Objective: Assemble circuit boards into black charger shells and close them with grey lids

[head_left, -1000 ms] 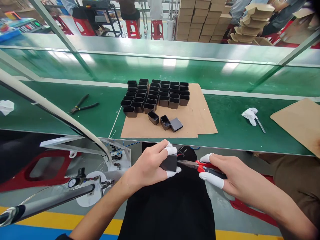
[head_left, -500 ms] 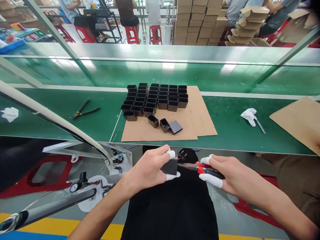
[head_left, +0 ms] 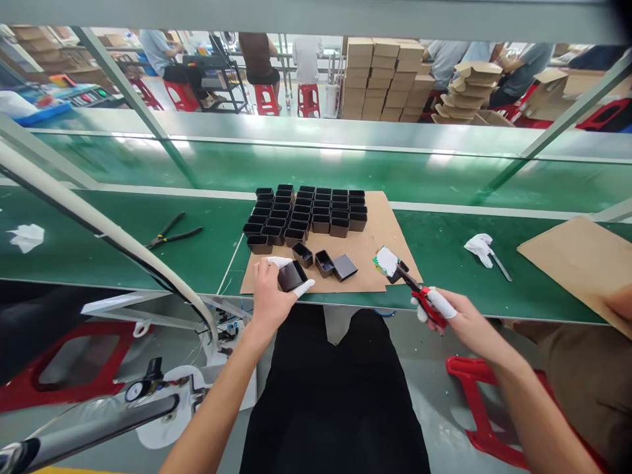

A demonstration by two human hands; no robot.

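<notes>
My left hand point(head_left: 274, 289), with white finger cots, grips a black plastic case point(head_left: 291, 276) at the front edge of the cardboard sheet point(head_left: 370, 280). My right hand point(head_left: 444, 308) is closed around red-handled pliers point(head_left: 419, 289). At the plier jaws is a small circuit board point(head_left: 386, 261) with a white face and green edge, plus a black part point(head_left: 397, 271) that I cannot make out fully. Between my hands lie two tipped open cases, one of them a black case point(head_left: 324, 263), and a flat-sided dark piece point(head_left: 345, 267). Behind them stand rows of open black cases point(head_left: 320, 220).
Black-handled cutters point(head_left: 170, 232) lie left on the green bench point(head_left: 207, 263). At right are a white cloth with a thin rod point(head_left: 481, 249) and a brown cardboard sheet point(head_left: 577, 257) touched by another person's hand. A pale diagonal hose point(head_left: 118, 247) crosses the left side.
My hands have moved apart and up to the bench edge. The circuit board, previously not visible, is now at the plier jaws, away from the case. The view has tilted upward.
</notes>
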